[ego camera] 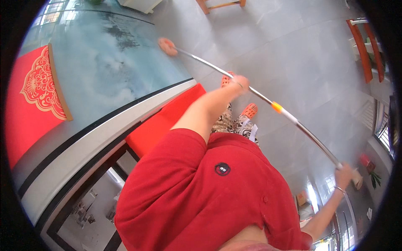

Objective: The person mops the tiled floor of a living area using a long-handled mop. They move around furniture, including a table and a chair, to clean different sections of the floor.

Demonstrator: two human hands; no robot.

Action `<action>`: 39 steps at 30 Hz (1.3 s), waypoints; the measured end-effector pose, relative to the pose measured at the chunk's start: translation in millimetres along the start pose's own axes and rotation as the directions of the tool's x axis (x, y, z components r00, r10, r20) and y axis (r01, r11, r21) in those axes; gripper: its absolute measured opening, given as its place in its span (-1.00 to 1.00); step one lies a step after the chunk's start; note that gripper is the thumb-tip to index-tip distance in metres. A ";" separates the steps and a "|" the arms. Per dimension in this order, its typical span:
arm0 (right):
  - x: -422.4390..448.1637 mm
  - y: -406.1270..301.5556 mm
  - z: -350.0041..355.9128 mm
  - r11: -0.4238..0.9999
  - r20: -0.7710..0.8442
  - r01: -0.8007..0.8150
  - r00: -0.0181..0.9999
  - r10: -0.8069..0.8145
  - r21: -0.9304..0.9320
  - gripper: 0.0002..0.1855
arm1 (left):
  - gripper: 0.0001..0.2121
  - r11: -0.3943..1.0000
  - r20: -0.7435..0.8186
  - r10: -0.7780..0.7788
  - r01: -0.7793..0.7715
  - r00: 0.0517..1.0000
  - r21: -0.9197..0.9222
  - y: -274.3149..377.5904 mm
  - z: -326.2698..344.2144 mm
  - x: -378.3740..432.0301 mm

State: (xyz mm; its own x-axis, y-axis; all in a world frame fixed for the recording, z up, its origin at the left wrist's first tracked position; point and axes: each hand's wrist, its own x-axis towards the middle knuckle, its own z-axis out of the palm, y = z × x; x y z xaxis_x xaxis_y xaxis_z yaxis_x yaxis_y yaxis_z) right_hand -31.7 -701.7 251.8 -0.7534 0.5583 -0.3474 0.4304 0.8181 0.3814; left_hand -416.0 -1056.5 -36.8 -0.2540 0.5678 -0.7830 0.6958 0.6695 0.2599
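A long metal pole (213,66) with a yellow-orange collar (276,107) crosses in front of me on a slant. At its far upper-left end is a soft orange mop or duster head (168,46), blurred, near the edge of a teal panel with a painted landscape (119,66); whether they touch I cannot tell. My left hand (241,84) grips the pole along its upper half, above my feet. Farther down at the right, my right hand (344,174) is closed around the pole close to its lower end. Both hands are slightly blurred.
A red cloth with gold patterning (44,84) hangs or lies at the left. A red surface (169,119) adjoins a white ledge (103,138). Grey floor tiles (289,59) spread ahead. Wooden furniture legs (204,6) stand at the top, and a wooden frame (361,53) at the right.
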 end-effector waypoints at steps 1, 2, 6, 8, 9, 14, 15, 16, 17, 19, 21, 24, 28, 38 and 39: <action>5.7 -43.4 -6.7 0.995 0.005 0.040 0.999 -0.041 0.087 -0.84 | -0.74 0.996 -0.035 -0.087 0.085 0.996 -0.035 -37.2 -0.1 6.1; 6.7 -85.9 -10.3 0.989 -0.020 0.055 0.998 -0.053 0.138 -0.84 | -0.74 0.973 -0.090 -0.227 0.222 0.970 -0.068 -65.0 -20.7 -8.0; 22.0 -207.9 -52.0 0.932 -0.208 0.234 0.962 -0.180 0.276 -0.86 | -0.76 0.917 -0.266 -0.361 0.393 0.894 0.075 -180.9 -38.1 -25.3; 25.8 -203.9 -54.3 0.930 -0.212 0.261 0.955 -0.209 0.258 -0.86 | -0.79 0.919 -0.376 -0.331 0.387 0.865 0.081 -184.7 -31.3 -29.2; 27.2 -198.5 -54.5 0.927 -0.217 0.279 0.949 -0.227 0.251 -0.87 | -0.79 0.912 -0.352 -0.338 0.397 0.873 0.107 -171.2 -28.1 -31.8; 13.6 15.2 -31.5 0.996 -0.220 0.007 0.975 -0.027 -0.093 -0.91 | -0.80 1.000 -0.368 0.011 -0.004 0.930 0.020 6.8 -18.7 -31.9; 13.7 30.6 -72.0 1.000 -0.304 -0.018 0.953 0.013 -0.015 -0.84 | -0.79 0.996 -0.356 0.083 -0.087 0.931 0.004 42.2 -6.5 -27.8; 8.0 73.3 -73.5 0.991 -0.318 -0.090 0.947 0.053 -0.100 -0.70 | -0.78 0.981 -0.349 0.180 -0.195 0.920 -0.009 77.5 2.3 -31.2; -3.4 124.1 -64.7 0.968 -0.343 -0.146 0.937 0.069 -0.203 -0.63 | -0.77 0.975 -0.332 0.192 -0.217 0.924 -0.040 111.1 0.4 -48.8; -18.8 178.6 -48.8 0.927 -0.312 -0.191 0.946 0.087 -0.323 -0.63 | -0.77 0.942 -0.312 0.258 -0.309 0.914 -0.127 149.2 6.5 -64.5; -27.8 186.8 -38.6 0.917 -0.295 -0.212 0.949 0.111 -0.337 -0.65 | -0.77 0.938 -0.255 0.276 -0.318 0.927 -0.140 151.1 7.8 -66.4; -32.3 117.2 -28.2 0.976 -0.335 -0.133 0.940 0.069 -0.172 -0.75 | -0.78 0.959 -0.183 0.201 -0.231 0.962 -0.163 114.5 16.4 -47.3; -11.4 -37.2 -5.6 0.983 -0.340 -0.104 0.939 0.047 -0.151 -0.91 | -0.78 0.986 -0.251 -0.056 0.014 0.966 -0.167 -22.7 24.0 -9.6; -8.9 -15.7 71.5 0.994 -0.186 -0.078 0.981 0.062 -0.082 -0.91 | -0.81 0.999 -0.254 0.027 -0.018 0.967 0.040 56.5 37.9 -25.0; -17.5 26.6 86.6 0.996 -0.269 -0.009 0.963 -0.016 -0.089 -0.91 | -0.81 0.994 -0.203 0.101 -0.093 0.974 0.049 92.4 33.7 -34.9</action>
State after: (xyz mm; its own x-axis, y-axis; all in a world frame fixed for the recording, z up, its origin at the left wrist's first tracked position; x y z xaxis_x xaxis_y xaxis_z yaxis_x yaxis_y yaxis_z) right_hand 36.0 -677.8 193.9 -0.8662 0.4875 -0.1098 0.3907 0.7977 0.4594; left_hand -320.2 -1030.6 -4.6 -0.3132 0.7176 -0.6220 0.7488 0.5895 0.3031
